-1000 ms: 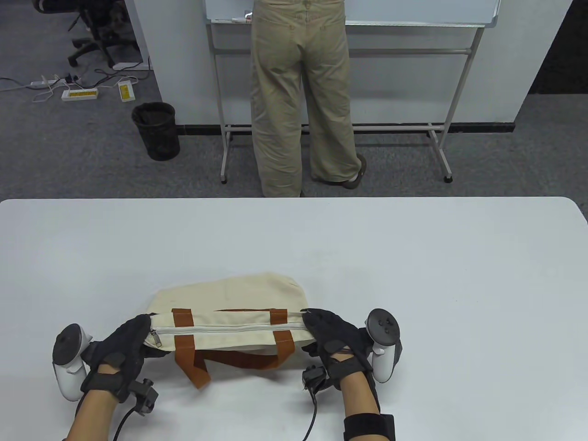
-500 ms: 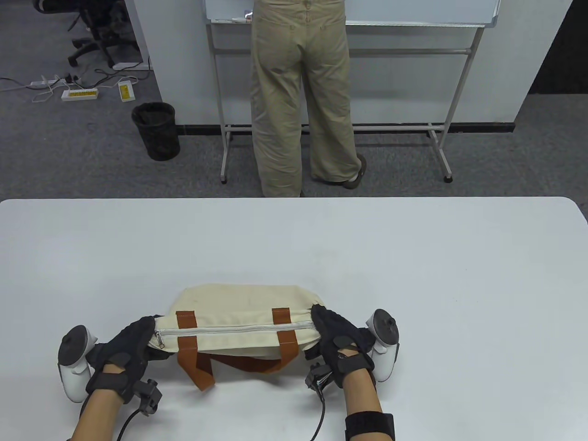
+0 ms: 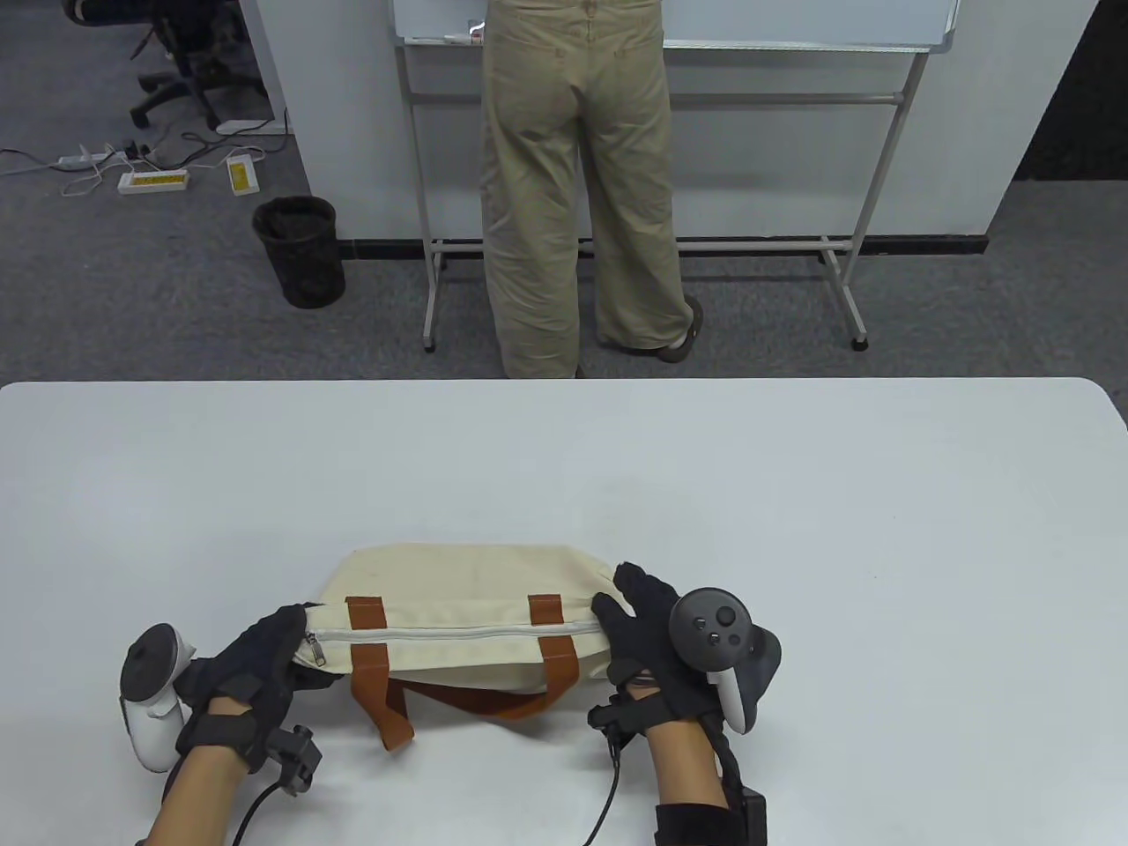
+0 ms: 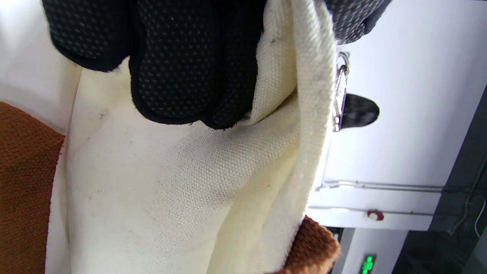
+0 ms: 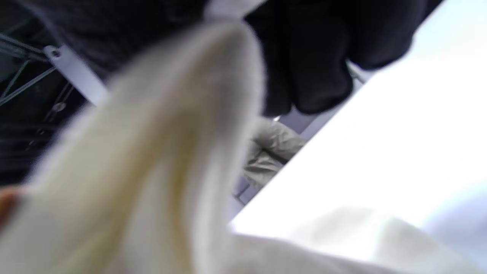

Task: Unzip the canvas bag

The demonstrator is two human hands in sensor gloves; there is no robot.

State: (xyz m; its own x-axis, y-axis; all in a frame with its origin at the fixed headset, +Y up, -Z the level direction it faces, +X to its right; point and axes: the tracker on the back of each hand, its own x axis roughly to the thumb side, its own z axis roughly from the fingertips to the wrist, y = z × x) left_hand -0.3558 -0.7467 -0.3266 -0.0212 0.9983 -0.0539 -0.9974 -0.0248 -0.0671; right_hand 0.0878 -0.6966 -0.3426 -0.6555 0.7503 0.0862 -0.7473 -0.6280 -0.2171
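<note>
Near the table's six o'clock edge, the canvas bag (image 3: pixel 467 608) is lying on its side with the closed zipper (image 3: pixel 449 632) running from nine to three o'clock along its upper seam. At the bag's nine o'clock end, the left hand (image 3: pixel 251 665) is wrapped around the canvas; in the left wrist view its fingers (image 4: pixel 182 64) are seen curled firmly into a fold of cloth, with the metal zipper pull (image 4: pixel 339 95) hanging free just beside them, not pinched. At the three o'clock end, the right hand (image 3: pixel 656 639) is laid against the bag's end with fingers spread; whether cloth is actually held cannot be told, since the right wrist view is blurred.

The zipper appears fully closed, so the step in hand is judged to be steadying the bag before the pull is taken. It would be done well if one end is kept anchored, the seam is held taut and straight, and the pull is drawn level along the teeth toward three o'clock, not lifted.

The brown straps (image 3: pixel 379 696) are draped toward six o'clock, below the zipper line, and should not snag. Open tabletop (image 3: pixel 793 493) is available from twelve through three o'clock, while the near edge is close behind the wrists.
</note>
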